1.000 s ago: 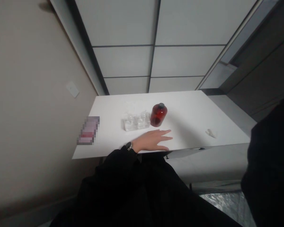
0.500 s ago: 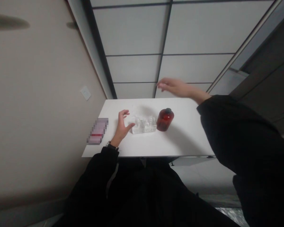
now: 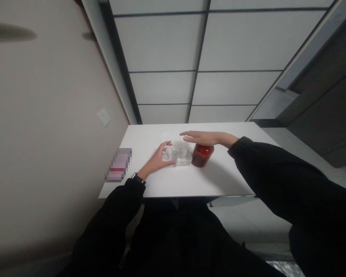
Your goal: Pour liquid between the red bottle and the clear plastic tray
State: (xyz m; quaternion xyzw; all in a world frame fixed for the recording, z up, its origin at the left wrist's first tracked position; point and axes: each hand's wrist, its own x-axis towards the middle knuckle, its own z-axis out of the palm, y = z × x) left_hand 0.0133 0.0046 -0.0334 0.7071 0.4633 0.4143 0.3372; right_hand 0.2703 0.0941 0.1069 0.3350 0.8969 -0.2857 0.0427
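Note:
On the white table stand two clear square bottles with rounded tops, side by side: a left clear bottle [image 3: 169,154] and a right clear bottle [image 3: 184,157]. My left hand [image 3: 160,157] curves around the left one, thumb along its near side and fingers behind it. A dark red bottle [image 3: 201,156] is just right of the clear pair. Over its top, my right hand [image 3: 202,137] stretches out flat, fingers straight and pointing left, holding nothing. The red bottle's cap is hidden behind that hand.
The white table [image 3: 161,182] has a pixelated pinkish item [image 3: 119,165] near its left edge. A wall with a switch plate [image 3: 104,117] rises on the left. Pale panels [image 3: 164,86] with dark strips stand behind the table.
My left hand has moved right and closed around the left clear bottle. My right hand has come down from behind the table to the red bottle's top.

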